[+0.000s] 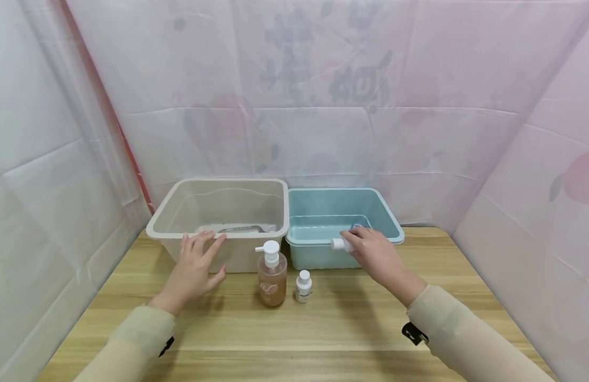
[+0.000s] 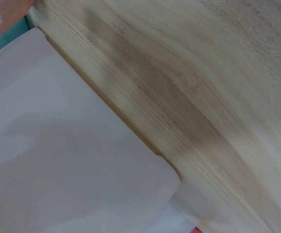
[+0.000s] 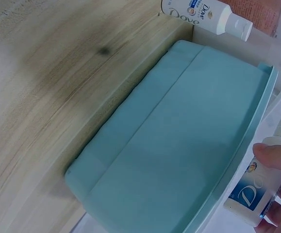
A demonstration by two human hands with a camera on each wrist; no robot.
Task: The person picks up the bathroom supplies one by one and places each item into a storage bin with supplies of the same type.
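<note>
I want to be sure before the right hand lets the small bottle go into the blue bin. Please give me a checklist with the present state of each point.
1. Right hand grips the small bottle: ok, fingers are round it.
2. Bottle is over the blue bin: ok, it is at the bin's front rim.
3. Bottle cap closed: cannot tell.
4. Blue bin's landing spot is free: cannot tell, the hand hides part of the floor.
5. Left hand steadies the beige bin: ok, it rests on the front wall.
6. Pump bottle and little white bottle stand upright on the table: ok.

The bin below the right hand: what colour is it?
Light blue bin, clearest in the right wrist view.
</note>
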